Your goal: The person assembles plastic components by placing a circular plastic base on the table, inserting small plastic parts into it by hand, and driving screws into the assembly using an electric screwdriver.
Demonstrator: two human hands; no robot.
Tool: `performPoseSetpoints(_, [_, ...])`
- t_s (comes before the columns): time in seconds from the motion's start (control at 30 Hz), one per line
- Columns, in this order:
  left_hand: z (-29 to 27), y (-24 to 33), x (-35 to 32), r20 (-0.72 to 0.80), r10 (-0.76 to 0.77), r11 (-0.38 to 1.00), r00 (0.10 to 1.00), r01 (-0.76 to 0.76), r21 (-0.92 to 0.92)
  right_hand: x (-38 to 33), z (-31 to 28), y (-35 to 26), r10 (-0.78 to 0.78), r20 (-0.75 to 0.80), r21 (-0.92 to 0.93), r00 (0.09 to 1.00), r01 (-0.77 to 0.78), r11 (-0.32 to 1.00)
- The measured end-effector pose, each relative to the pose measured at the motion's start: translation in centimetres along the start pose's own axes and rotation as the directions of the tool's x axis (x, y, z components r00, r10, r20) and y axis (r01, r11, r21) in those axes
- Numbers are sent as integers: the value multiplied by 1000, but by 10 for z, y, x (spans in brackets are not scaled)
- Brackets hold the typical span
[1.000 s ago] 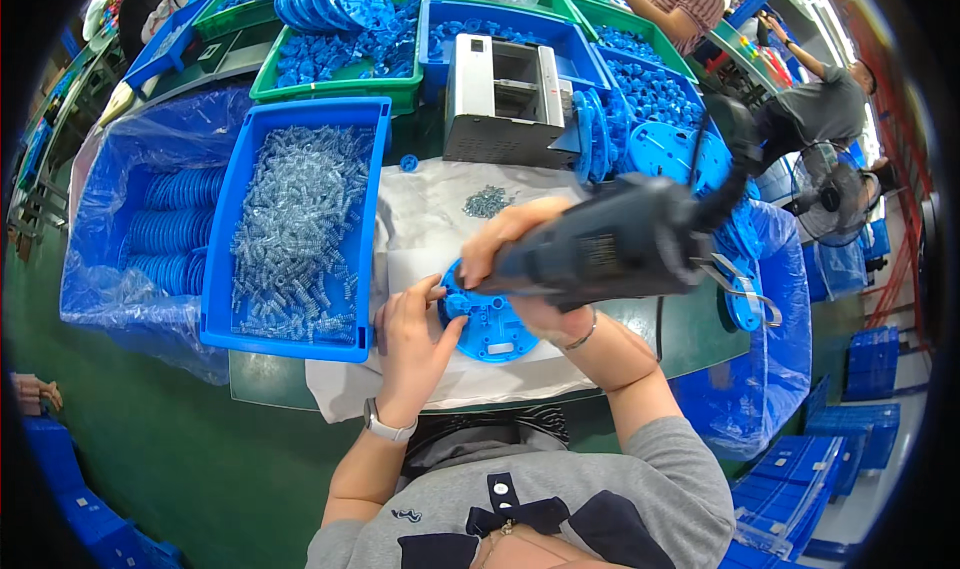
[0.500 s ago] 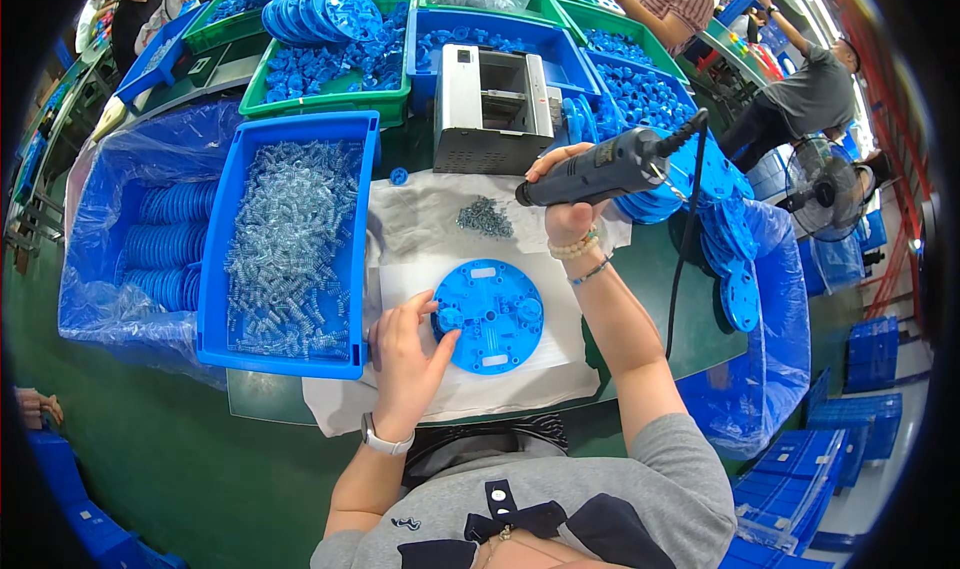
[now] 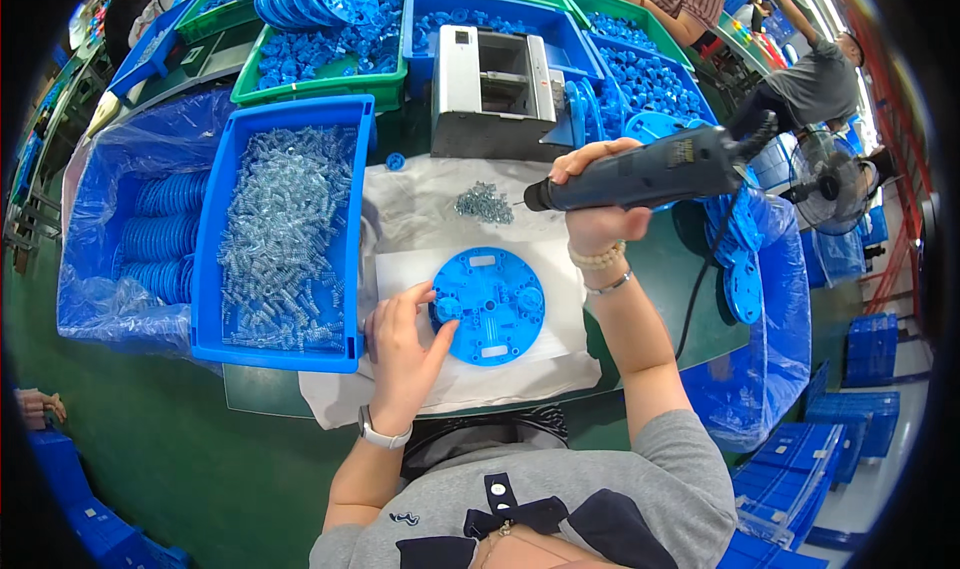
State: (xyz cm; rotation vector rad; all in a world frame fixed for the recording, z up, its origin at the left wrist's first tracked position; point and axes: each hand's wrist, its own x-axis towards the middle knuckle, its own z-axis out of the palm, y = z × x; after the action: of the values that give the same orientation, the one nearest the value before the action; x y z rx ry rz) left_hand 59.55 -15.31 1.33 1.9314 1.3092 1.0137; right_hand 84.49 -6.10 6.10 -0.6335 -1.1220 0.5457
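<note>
A round blue plastic disc [image 3: 487,339] with moulded posts and two pale slots lies flat on the white sheet before me. My left hand [image 3: 405,334] is closed at its left edge, thumb and forefinger around a small round blue part [image 3: 448,308] seated on the disc. My right hand [image 3: 604,231] grips a dark electric screwdriver [image 3: 655,172], held nearly level above the table. Its thin bit points left, close to a small pile of screws [image 3: 483,204] on the white cloth. Whether a screw sits on the bit is too small to tell.
Left stands a blue tray [image 3: 362,219] of metal springs, beside a lined bin [image 3: 85,314] of stacked blue discs. A grey metal box-shaped device [image 3: 490,134] is behind the screws. Bins of blue parts line the back. The screwdriver's cord [image 3: 697,299] hangs at right.
The screwdriver has swung to a more level pose, and its bit now comes near the screw pile. My left hand keeps its place on the disc. The view has shifted slightly.
</note>
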Motion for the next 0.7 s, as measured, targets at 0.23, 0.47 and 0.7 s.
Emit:
performPoseSetpoints(0.23, [0, -1, 2, -4, 1, 1000, 1000, -1, 13, -25, 5, -57, 127, 120, 185, 985, -148, 972])
performPoseSetpoints(0.47, [1, -1, 1, -11, 16, 1000, 1000, -16, 11, -43, 8, -66, 237, 195, 220, 952, -278, 935])
performPoseSetpoints(0.7, [1, 0, 1, -16, 20, 1000, 1000, -20, 17, -42, 16, -73, 224, 195, 57, 955, -239, 969])
